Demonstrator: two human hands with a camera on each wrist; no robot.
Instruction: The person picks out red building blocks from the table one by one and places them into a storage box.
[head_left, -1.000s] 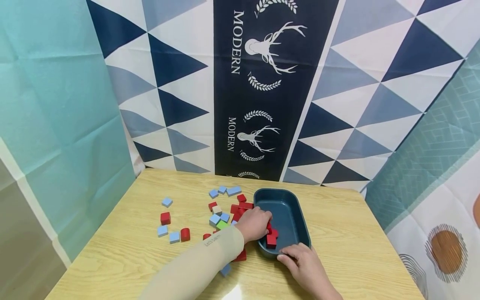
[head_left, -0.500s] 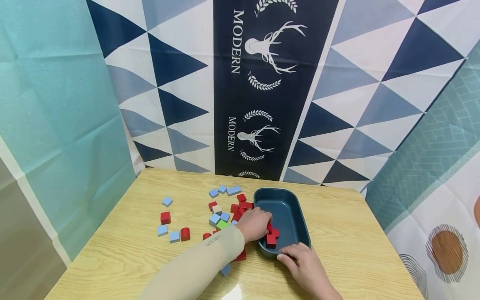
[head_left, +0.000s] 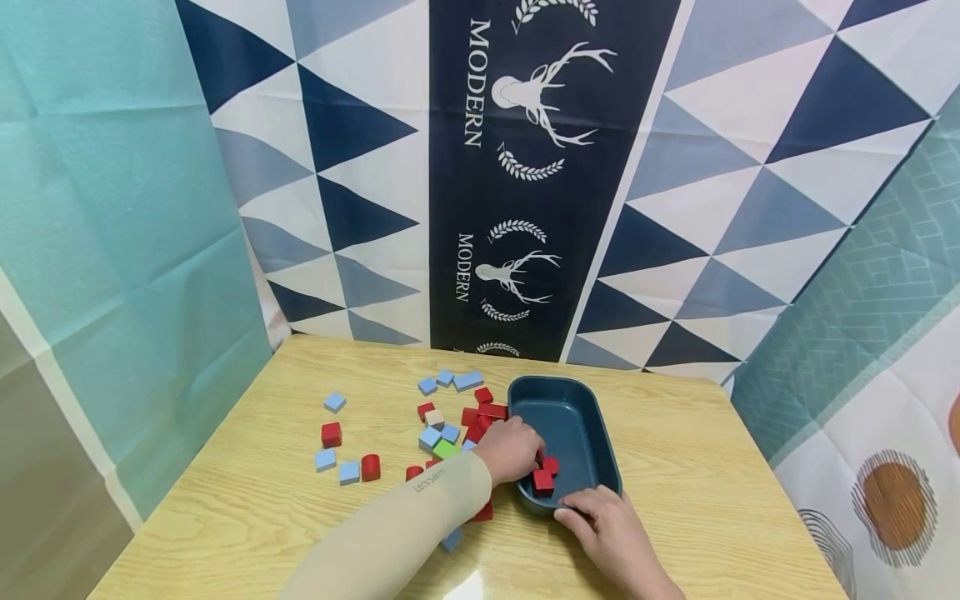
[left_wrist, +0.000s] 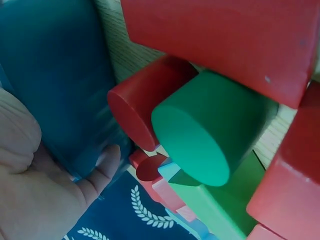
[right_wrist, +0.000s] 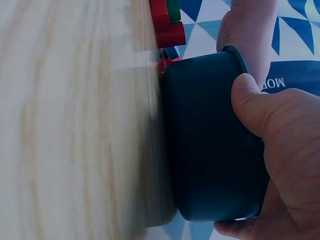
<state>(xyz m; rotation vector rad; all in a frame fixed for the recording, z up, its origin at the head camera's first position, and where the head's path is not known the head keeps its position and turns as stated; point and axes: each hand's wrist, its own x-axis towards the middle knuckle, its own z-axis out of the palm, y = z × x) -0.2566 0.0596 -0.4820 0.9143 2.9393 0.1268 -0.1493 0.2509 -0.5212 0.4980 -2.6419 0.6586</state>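
A dark blue rectangular bin [head_left: 566, 417] stands on the wooden table. My right hand [head_left: 611, 529] pinches its near right rim, thumb [right_wrist: 252, 102] against the outer wall. From the left, my left hand [head_left: 513, 450] reaches over the bin's side, fingertips down inside. What those fingers hold, if anything, is hidden in both the head and left wrist views. Close to them in the bin lie a red cube [head_left: 543, 482] and another red block [head_left: 551, 465]. Beside the bin, in the left wrist view, are a green cylinder [left_wrist: 200, 130] and a red cylinder [left_wrist: 145, 100].
Several red and light blue blocks are scattered left of the bin, with a light green block [head_left: 445, 450] and a beige block [head_left: 434, 419] among them. Farther left are a red cube [head_left: 331, 435] and a red rounded block [head_left: 371, 467]. Patterned cloth [head_left: 517, 208] hangs behind the table.
My left hand has shifted slightly to the right, and the red block formerly visible at its fingertips is now out of sight. The right hand and the bin stay put.
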